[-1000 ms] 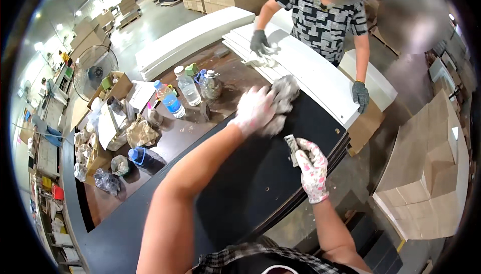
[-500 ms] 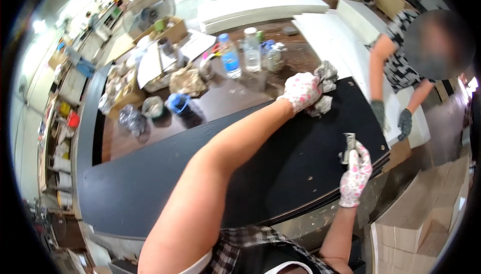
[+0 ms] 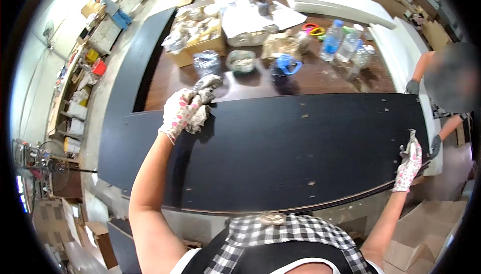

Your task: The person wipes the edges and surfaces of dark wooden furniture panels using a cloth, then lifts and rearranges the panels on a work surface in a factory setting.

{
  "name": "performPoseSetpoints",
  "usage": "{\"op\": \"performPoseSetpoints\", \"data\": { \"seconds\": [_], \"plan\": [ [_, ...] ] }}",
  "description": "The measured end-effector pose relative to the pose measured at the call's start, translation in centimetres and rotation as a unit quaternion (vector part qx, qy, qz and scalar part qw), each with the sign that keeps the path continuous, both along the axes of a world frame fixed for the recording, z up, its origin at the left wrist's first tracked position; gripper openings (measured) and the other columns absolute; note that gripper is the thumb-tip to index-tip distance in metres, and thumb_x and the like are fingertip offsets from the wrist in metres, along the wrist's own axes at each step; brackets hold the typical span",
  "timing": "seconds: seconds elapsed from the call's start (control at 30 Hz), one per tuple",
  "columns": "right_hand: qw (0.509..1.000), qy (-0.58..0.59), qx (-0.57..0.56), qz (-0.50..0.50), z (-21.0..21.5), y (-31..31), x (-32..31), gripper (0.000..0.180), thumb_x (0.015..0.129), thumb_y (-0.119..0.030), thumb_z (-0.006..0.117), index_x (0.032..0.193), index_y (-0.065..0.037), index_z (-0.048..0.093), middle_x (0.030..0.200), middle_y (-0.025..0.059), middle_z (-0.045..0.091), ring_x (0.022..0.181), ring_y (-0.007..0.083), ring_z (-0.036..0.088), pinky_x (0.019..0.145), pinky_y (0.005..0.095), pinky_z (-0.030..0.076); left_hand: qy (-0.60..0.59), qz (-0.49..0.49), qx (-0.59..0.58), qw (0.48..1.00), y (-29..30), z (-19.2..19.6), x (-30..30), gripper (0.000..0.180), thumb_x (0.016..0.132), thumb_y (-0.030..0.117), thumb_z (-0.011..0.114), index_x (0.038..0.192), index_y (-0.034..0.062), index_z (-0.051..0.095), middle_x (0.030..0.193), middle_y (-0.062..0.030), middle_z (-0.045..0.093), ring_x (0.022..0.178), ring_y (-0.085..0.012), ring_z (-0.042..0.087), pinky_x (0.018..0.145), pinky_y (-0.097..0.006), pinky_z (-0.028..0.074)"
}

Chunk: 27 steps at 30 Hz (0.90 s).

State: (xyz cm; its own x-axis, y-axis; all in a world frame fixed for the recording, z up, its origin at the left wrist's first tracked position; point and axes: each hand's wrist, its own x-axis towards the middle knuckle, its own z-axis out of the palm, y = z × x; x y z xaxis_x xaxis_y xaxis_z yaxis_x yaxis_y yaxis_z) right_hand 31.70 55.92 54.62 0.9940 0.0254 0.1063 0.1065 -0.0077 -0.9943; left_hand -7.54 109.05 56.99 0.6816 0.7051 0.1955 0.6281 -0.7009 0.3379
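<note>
A long black board (image 3: 260, 144) lies across in front of me, on top of other boards, with small holes or fittings along its surface. My left hand (image 3: 178, 113), in a white glove with pink flowers, is closed on a crumpled grey rag (image 3: 202, 104) over the far edge of the board, left of its middle. In a matching glove, my right hand (image 3: 411, 166) is closed on a small silvery scraper-like tool (image 3: 412, 138) above the board's right end. Its handle is mostly covered by my fingers.
Behind the board, a brown table (image 3: 240, 84) carries a box of wadded material (image 3: 200, 48), a blue-handled container (image 3: 288, 64) and water bottles (image 3: 330, 41). White panels (image 3: 338, 1) lie farther back. At the right, a co-worker's gloved hand (image 3: 436, 145) is near the board's end. Cardboard (image 3: 426, 234) stands at lower right.
My left hand has swept the rag leftward along the board, from its right part to left of the middle. My right hand stays by the right end with the tool. The view has shifted.
</note>
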Motion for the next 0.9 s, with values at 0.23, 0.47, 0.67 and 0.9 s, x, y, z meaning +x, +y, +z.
{"op": "performPoseSetpoints", "data": {
  "seconds": [0.23,0.47,0.67,0.9],
  "plan": [
    [0.998,-0.025,0.018,0.049,-1.3,3.4,-3.9,0.03,0.093,-0.019,0.055,0.12,-0.005,0.056,0.112,0.0053,0.059,0.089,0.0137,0.06,0.074,0.0273,0.053,-0.037,0.176,-0.012,0.984,13.2,-1.4,-16.8,0.032,0.084,0.036,0.06,0.094,0.0064,0.068,0.087,-0.0136,0.067,0.083,-0.0286,0.065,0.074,-0.035,0.049],
    [0.995,-0.055,-0.064,0.061,-1.6,5.6,-5.5,0.029,0.094,-0.016,0.055,0.121,-0.005,0.058,0.113,0.0036,0.06,0.086,0.0091,0.057,0.073,0.0228,0.05,-0.237,0.226,0.015,0.945,15.7,4.0,-28.9,0.034,0.09,0.015,0.05,0.12,0.002,0.057,0.113,-0.0156,0.063,0.103,-0.0237,0.061,0.089,-0.032,0.046],
    [0.991,-0.069,-0.083,0.078,-1.1,3.8,-4.0,0.034,0.095,-0.022,0.052,0.124,-0.003,0.054,0.12,0.0057,0.058,0.099,0.0127,0.057,0.084,0.0262,0.05,-0.054,-0.012,0.219,0.974,4.9,2.8,-21.4,0.032,0.076,0.011,0.063,0.109,0.0116,0.063,0.113,-0.0115,0.06,0.104,-0.0327,0.056,0.091,-0.039,0.045],
    [0.989,-0.065,-0.115,0.062,0.2,4.2,-5.0,0.035,0.095,-0.02,0.051,0.125,-0.002,0.053,0.121,0.0074,0.058,0.097,0.0141,0.058,0.088,0.028,0.048,-0.027,0.061,0.16,0.985,-5.8,1.0,-32.1,0.041,0.072,0.009,0.064,0.112,0.0147,0.064,0.108,-0.0104,0.06,0.098,-0.0319,0.056,0.086,-0.041,0.046]
  ]
}}
